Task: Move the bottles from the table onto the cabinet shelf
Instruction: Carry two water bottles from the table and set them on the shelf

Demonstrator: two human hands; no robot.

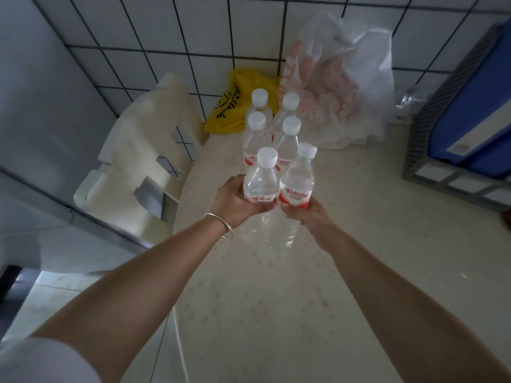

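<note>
Pickup step — my left hand [235, 200] grips the near-left bottle [261, 179], right hand [309, 217] grips the near-right bottle [297, 183], both at the table [359, 258]. Next — lift straight, clear the four bottles behind [272, 134].

"Wahaha" in red on label of bottle [297, 180] in my right hand [309, 217]; other labels, yellow bag [235, 106] print unreadable.

Six bottles [260, 178] – two bags [343, 87] (one chair [132, 167]).
</note>
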